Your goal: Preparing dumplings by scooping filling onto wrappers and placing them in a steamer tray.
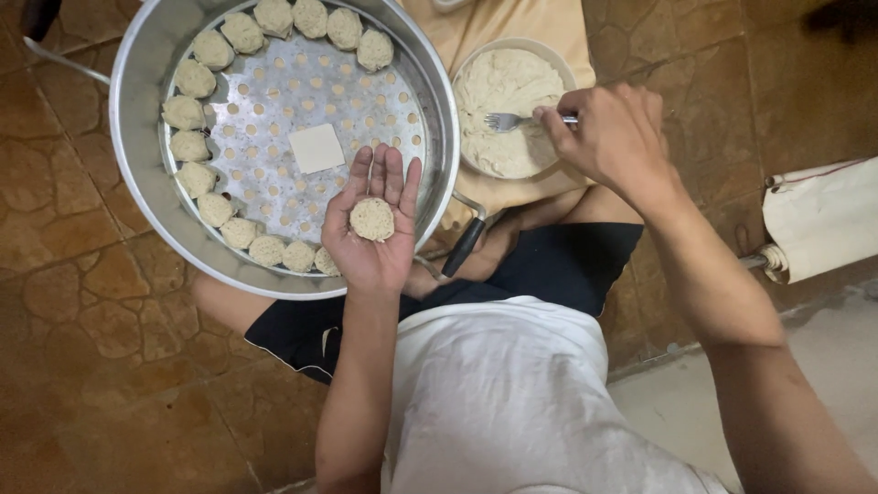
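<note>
- The left hand (pixel 370 229) lies palm up and open over the steamer tray's (pixel 137 110) rim, cradling a filled dumpling (pixel 372 220).
- The right hand (pixel 608 133) pinches a fork (pixel 512 120) resting in the bowl of filling (pixel 508 110).
- Filling looks done; I'd judge seating the dumpling among the tray's ring (pixel 215 137) comes next.
- It's round, pale, with a coarse beige top.
</note>
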